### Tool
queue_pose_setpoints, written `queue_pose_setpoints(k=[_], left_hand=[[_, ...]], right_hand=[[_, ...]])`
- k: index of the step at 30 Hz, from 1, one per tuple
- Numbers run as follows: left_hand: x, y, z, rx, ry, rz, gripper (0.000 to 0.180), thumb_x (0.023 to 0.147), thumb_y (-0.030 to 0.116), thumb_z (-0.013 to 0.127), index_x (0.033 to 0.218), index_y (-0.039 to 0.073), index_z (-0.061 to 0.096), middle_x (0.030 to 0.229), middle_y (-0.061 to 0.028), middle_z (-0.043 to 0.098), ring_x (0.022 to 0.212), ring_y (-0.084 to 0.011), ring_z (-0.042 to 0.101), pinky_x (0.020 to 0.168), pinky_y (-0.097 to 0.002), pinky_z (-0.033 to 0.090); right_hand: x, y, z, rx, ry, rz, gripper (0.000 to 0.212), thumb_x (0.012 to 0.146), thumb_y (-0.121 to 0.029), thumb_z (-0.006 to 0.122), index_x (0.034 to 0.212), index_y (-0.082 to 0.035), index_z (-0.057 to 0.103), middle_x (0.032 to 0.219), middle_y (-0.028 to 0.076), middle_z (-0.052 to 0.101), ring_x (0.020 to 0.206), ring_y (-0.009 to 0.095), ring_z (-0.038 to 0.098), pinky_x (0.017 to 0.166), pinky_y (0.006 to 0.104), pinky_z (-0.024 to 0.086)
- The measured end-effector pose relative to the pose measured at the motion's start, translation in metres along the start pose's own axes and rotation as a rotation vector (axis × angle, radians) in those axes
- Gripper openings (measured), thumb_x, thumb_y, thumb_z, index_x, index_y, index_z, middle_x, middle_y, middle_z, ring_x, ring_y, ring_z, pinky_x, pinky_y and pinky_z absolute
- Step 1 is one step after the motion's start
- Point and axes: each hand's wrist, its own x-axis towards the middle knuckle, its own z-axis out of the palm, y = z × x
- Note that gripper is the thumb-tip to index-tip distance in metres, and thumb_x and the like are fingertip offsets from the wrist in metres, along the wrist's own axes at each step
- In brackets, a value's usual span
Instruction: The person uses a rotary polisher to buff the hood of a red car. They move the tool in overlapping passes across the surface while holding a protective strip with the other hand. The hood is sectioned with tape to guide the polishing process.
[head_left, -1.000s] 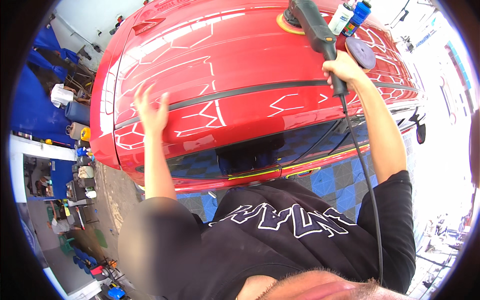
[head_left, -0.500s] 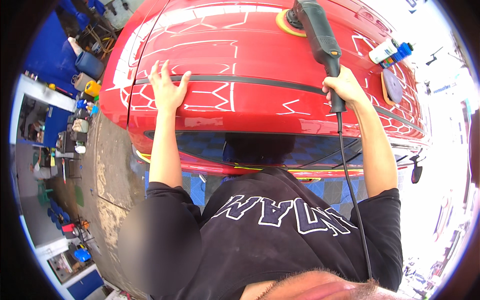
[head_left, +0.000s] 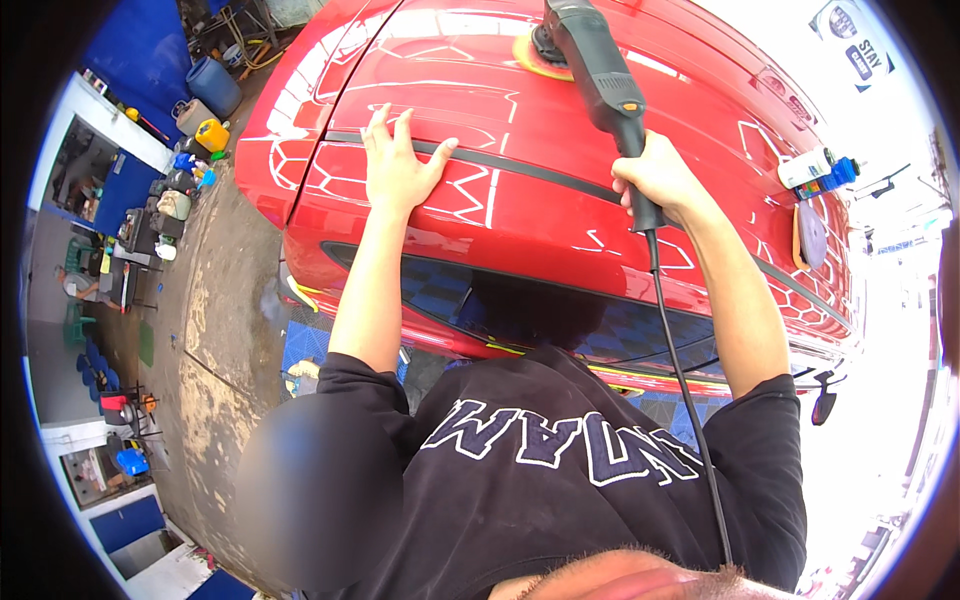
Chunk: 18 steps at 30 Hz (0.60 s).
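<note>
My right hand is wrapped round the rear handle of a dark grey polishing machine. Its yellow foam pad rests against the glossy red car roof. From the handle's end a black power cord runs down across my shirt. My left hand lies with fingers spread on the roof, over the black trim strip near the seam at the left. No object is in it. Part of the pad is hidden by the machine's body.
A white bottle and a blue bottle lie on the roof at the right, beside a round purple-grey pad. The car's side window is between me and the roof. Jugs and a blue drum stand at the far left.
The whole view has shifted and turned slightly. The polisher and my right hand appear a little farther left in the picture, the left hand a little farther right. Both hands keep the same pose.
</note>
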Motion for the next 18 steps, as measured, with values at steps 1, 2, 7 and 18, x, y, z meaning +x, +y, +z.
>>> queue_pose_setpoints(k=[1,2,7,18], left_hand=[[0.0,-0.001,0.0,-0.001,0.002,-0.003,0.084,0.088,0.063,0.078,0.147,0.008,0.057,0.16,-0.0225,0.039,0.149,-0.047,0.036,0.123,-0.0597,0.035],[0.001,-0.002,0.0,-0.002,0.005,-0.005,0.084,0.088,0.062,0.079,0.147,0.007,0.057,0.159,-0.0224,0.039,0.149,-0.0467,0.036,0.123,-0.0597,0.034],[0.002,0.007,-0.007,-0.037,-0.022,-0.039,0.083,0.087,0.06,0.081,0.144,0.004,0.059,0.158,-0.0227,0.04,0.147,-0.0456,0.037,0.122,-0.0568,0.036],[0.001,0.005,-0.007,-0.073,0.031,-0.034,0.077,0.086,0.055,0.084,0.138,0.003,0.061,0.155,-0.0212,0.043,0.146,-0.0408,0.038,0.114,-0.0512,0.047]], right_hand=[[0.003,-0.006,0.005,-0.001,-0.01,0.002,0.034,0.085,-0.006,0.066,0.114,0.0,0.049,0.074,0.01,0.066,0.053,0.016,0.065,0.049,0.0336,0.057],[0.006,-0.012,0.01,-0.001,-0.019,0.003,0.033,0.085,-0.007,0.066,0.113,0.0,0.049,0.074,0.01,0.066,0.053,0.016,0.065,0.049,0.0335,0.057],[0.027,-0.03,0.026,-0.054,-0.079,-0.05,0.029,0.087,-0.008,0.067,0.108,0.004,0.05,0.073,0.012,0.067,0.053,0.016,0.067,0.049,0.0333,0.059],[0.077,-0.083,0.072,-0.111,-0.189,-0.122,0.027,0.086,-0.011,0.07,0.103,0.004,0.056,0.077,0.015,0.07,0.056,0.018,0.068,0.05,0.0349,0.06]])
